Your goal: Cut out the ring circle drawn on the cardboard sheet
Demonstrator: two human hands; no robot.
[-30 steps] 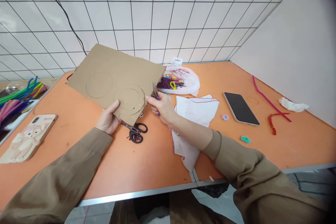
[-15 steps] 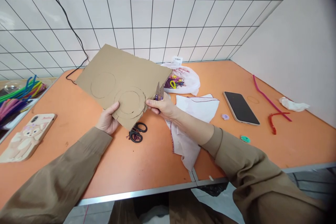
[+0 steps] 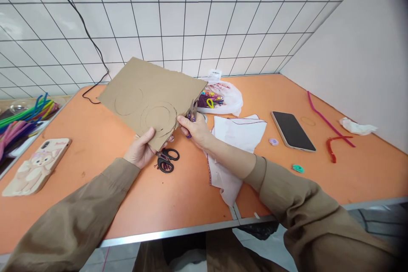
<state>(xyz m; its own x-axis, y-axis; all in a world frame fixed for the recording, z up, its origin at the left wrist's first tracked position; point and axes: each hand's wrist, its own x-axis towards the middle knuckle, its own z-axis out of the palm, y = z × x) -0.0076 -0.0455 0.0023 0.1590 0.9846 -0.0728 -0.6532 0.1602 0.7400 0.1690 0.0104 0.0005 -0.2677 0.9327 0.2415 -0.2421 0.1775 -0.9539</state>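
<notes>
In the head view, your left hand (image 3: 142, 148) now grips the cardboard (image 3: 159, 78) nearer its close corner than half a second ago, apparently steadying the part around the drawn rings (image 3: 158, 120). Your right hand (image 3: 196, 131) pinches the ragged edge while holding purple-handled scissors (image 3: 193, 112); the cardboard is raised above the desk (image 3: 127, 216).

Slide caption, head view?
Left hand holds flat brown cardboard sheet; right hand pinches its edge, holding purple-handled metal scissors.

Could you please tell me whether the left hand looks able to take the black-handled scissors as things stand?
Probably not without letting go: the left hand holds the cardboard, though the black-handled scissors lie close by on the table, only partly covered.
</notes>
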